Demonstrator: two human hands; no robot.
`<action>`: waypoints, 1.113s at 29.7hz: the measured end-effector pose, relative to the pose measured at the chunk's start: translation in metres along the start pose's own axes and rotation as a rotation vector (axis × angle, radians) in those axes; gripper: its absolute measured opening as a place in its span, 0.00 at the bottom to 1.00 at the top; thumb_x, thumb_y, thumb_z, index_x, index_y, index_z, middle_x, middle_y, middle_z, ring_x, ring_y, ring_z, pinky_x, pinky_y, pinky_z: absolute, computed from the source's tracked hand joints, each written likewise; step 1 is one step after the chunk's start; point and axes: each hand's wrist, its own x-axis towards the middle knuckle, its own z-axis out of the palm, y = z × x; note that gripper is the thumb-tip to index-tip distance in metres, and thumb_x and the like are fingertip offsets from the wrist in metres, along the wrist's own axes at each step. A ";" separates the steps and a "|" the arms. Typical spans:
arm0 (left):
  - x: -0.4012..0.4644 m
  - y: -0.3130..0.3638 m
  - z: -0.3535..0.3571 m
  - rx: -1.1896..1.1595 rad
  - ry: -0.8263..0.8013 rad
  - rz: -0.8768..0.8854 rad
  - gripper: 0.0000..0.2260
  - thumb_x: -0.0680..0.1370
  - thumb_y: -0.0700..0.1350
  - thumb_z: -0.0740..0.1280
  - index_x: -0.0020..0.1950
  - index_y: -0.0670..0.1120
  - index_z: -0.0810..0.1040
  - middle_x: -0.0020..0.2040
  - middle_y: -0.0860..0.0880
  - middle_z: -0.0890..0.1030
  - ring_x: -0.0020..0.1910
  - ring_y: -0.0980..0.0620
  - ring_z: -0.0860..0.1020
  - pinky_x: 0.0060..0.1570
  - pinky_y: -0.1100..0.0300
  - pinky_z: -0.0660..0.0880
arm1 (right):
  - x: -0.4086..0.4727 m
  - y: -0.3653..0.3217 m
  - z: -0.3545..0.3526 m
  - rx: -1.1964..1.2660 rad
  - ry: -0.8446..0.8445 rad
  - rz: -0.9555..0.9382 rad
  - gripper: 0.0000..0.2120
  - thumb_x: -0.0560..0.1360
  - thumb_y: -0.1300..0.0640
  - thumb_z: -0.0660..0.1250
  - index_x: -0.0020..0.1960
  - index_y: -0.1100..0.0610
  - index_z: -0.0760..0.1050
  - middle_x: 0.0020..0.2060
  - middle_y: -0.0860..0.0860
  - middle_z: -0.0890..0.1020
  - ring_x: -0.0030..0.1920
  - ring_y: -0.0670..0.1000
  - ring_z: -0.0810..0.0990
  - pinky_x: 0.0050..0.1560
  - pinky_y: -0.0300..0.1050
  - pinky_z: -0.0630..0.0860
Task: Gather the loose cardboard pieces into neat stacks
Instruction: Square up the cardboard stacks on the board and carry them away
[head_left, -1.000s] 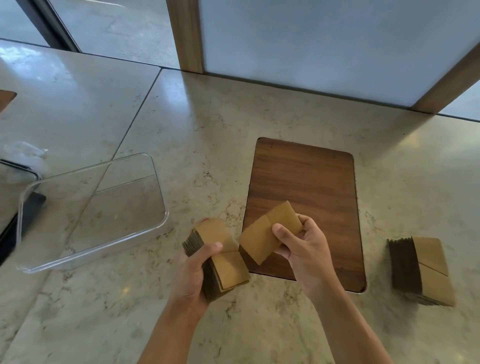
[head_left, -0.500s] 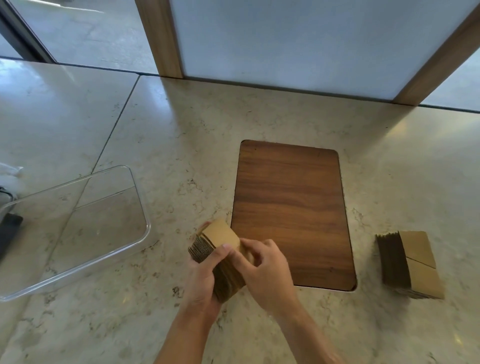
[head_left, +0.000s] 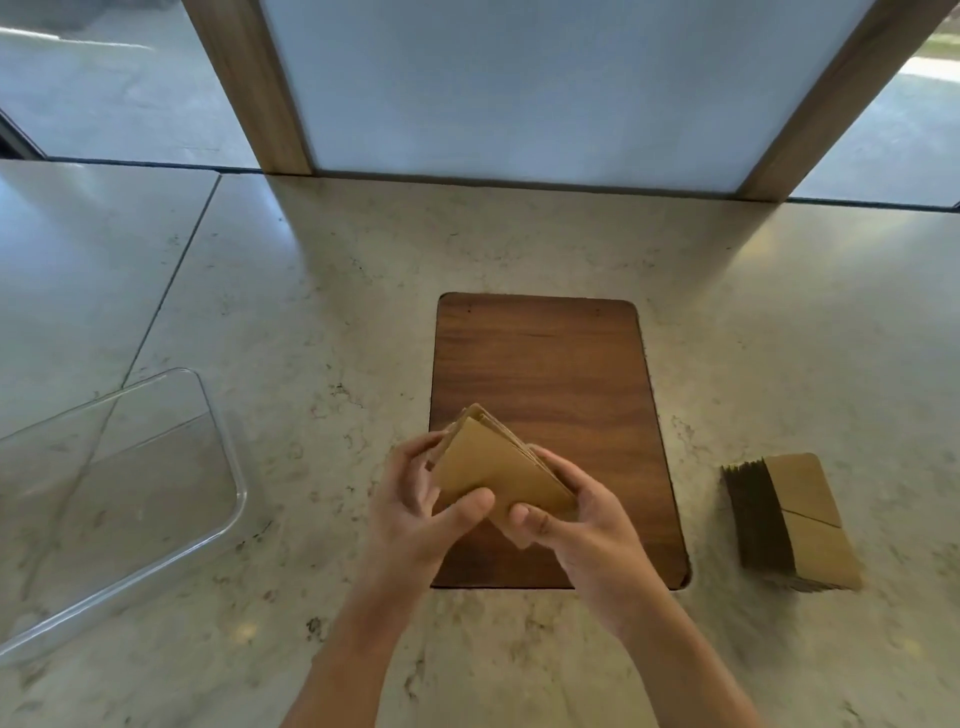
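A stack of tan cardboard pieces (head_left: 493, 467) is held up between both hands, above the near left corner of the dark wooden board (head_left: 545, 374). My left hand (head_left: 415, 509) grips its left side with the thumb on the front face. My right hand (head_left: 582, 525) clasps its right side, thumb on the lower edge. A second, neat stack of cardboard pieces (head_left: 795, 519) rests on the counter to the right of the board, untouched.
A clear plastic tray (head_left: 119, 488) lies on the stone counter (head_left: 311, 291) at the left. Wooden window posts (head_left: 249, 88) and frosted panes rise along the counter's far edge.
The single piece in my right hand went onto the stack in my left hand. Both hands now hold the stack, which has moved right over the board's corner and turned face-up.
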 end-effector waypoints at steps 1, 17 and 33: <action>0.004 0.000 -0.006 0.018 -0.035 0.005 0.31 0.68 0.45 0.81 0.69 0.49 0.76 0.64 0.46 0.84 0.65 0.45 0.82 0.61 0.51 0.81 | 0.003 -0.006 -0.008 -0.262 0.055 -0.104 0.34 0.70 0.62 0.81 0.73 0.52 0.73 0.61 0.50 0.85 0.64 0.52 0.83 0.59 0.44 0.81; 0.038 -0.055 0.074 0.325 0.498 0.216 0.09 0.82 0.52 0.65 0.53 0.53 0.84 0.52 0.59 0.87 0.56 0.58 0.84 0.54 0.53 0.83 | 0.059 0.043 0.007 -0.236 0.801 -0.440 0.08 0.78 0.45 0.66 0.54 0.43 0.82 0.46 0.42 0.87 0.49 0.47 0.86 0.49 0.55 0.84; 0.046 0.003 0.167 0.790 0.119 0.069 0.22 0.79 0.51 0.63 0.26 0.46 0.75 0.20 0.53 0.74 0.20 0.56 0.71 0.24 0.63 0.64 | -0.051 -0.020 -0.059 -0.428 0.375 0.016 0.25 0.67 0.44 0.77 0.62 0.41 0.75 0.52 0.42 0.85 0.53 0.42 0.84 0.55 0.45 0.84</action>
